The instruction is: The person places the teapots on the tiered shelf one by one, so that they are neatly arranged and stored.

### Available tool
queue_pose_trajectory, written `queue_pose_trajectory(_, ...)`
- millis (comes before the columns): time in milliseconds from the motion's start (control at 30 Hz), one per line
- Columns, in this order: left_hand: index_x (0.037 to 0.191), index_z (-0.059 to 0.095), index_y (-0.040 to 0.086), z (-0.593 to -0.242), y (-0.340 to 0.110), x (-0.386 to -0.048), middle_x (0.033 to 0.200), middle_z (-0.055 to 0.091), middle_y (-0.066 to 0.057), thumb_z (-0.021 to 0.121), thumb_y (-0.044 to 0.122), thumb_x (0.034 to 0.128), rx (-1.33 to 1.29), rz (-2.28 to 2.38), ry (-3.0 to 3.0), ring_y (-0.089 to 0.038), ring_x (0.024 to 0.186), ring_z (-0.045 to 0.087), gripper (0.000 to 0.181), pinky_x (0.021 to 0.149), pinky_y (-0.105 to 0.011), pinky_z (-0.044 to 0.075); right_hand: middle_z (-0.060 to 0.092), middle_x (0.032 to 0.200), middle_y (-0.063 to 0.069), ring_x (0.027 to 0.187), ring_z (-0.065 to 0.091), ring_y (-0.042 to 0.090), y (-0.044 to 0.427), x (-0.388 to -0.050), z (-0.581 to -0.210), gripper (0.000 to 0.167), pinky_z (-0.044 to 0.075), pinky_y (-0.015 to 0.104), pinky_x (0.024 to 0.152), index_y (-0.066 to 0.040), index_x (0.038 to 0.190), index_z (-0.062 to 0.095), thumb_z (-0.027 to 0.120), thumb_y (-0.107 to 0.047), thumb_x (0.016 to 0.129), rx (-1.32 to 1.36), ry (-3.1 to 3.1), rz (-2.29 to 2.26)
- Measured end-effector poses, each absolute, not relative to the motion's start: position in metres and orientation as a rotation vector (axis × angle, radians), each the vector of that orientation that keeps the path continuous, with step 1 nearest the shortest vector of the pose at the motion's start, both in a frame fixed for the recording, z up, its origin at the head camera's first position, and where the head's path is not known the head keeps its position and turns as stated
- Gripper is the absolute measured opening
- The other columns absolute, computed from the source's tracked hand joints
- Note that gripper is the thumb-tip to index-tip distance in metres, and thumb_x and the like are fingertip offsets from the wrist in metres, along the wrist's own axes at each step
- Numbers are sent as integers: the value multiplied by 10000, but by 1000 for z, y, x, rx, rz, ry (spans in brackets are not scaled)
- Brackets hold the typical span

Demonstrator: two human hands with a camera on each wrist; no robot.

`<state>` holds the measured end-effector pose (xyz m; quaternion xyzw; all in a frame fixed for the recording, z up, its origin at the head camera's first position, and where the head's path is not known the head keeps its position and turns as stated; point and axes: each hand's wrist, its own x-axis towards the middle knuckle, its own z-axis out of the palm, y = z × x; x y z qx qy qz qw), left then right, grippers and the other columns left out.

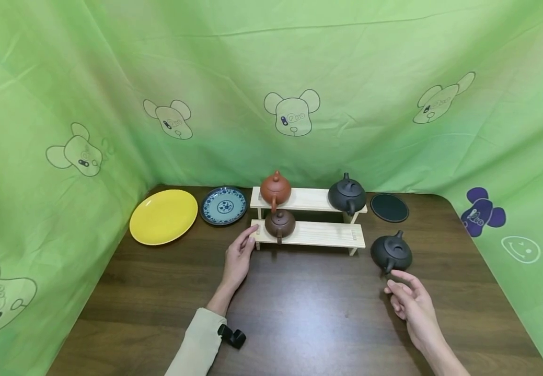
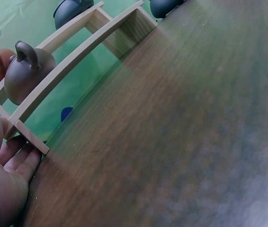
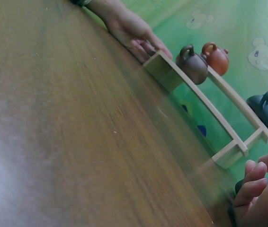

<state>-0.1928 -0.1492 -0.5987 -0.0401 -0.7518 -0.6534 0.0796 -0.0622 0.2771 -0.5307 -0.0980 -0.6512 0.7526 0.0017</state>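
My left hand [image 1: 238, 261] grips the left end of the lower step of a pale two-step wooden stand [image 1: 320, 233]. In the left wrist view its fingers [image 2: 22, 161] lie against the stand's end leg. A dark brown teapot [image 1: 280, 224] sits on that lower step, close to the hand. On the upper step stand a reddish-orange teapot [image 1: 276, 189] at left and a black teapot [image 1: 347, 196] at right. My right hand [image 1: 412, 303] is at the handle of another black teapot [image 1: 392, 253] on the table, index finger extended, other fingers loosely bent. The right wrist view mostly hides this teapot behind the hand.
Left of the stand lie a yellow plate [image 1: 164, 217] and a blue patterned plate [image 1: 224, 206]. A dark round coaster [image 1: 390, 208] lies right of the stand. Green printed cloth [image 1: 295, 62] hangs behind and beside the brown wooden table [image 1: 299, 313].
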Motion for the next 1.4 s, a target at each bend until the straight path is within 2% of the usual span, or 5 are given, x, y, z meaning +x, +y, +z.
queue_pose_trajectory(400, 1488, 716, 344, -602, -150, -194, 1313, 802, 21, 631, 270, 1154, -123, -1941, -2249, -173, 1195, 741, 352, 985, -241, 557, 716, 876, -84, 622, 478, 34, 280, -74, -525, 310, 168, 361, 583, -337, 1253, 753, 576, -102, 1155, -354, -2133, 2436)
queue_pose_trajectory(567, 1482, 713, 381, -605, -151, -194, 1349, 788, 41, 636, 270, 1151, -64, -2013, -2258, -165, 1251, 725, 358, 1037, -259, 542, 708, 888, -82, 625, 487, 30, 281, -80, -525, 321, 181, 333, 578, -308, 1267, 783, 554, -105, 1166, -308, -2121, 2516)
queue_pose_trajectory(867, 1461, 718, 423, -602, -152, -194, 1268, 808, 66, 626, 253, 1156, -59, -2006, -2269, -156, 1153, 732, 362, 989, -251, 547, 746, 911, -89, 632, 505, 10, 284, -87, -525, 341, 186, 289, 580, -231, 1292, 766, 473, -91, 1188, -158, -2007, 2744)
queue_pose_trajectory(1067, 1487, 714, 356, -599, -150, -192, 1246, 814, 34, 624, 268, 1157, -91, -1938, -2282, -148, 1101, 727, 354, 941, -240, 553, 738, 900, -73, 620, 506, 14, 282, -85, -526, 317, 174, 309, 572, -214, 1235, 767, 476, -97, 1189, -195, -1998, 2703)
queue_pose_trajectory(1400, 1491, 709, 359, -603, -151, -194, 1336, 791, 46, 636, 300, 1152, -84, -1997, -2258, -148, 1187, 725, 351, 1006, -232, 543, 623, 790, -80, 573, 327, 35, 279, -81, -527, 304, 56, 376, 538, -211, 1121, 804, 512, -224, 1202, -277, -2061, 2503)
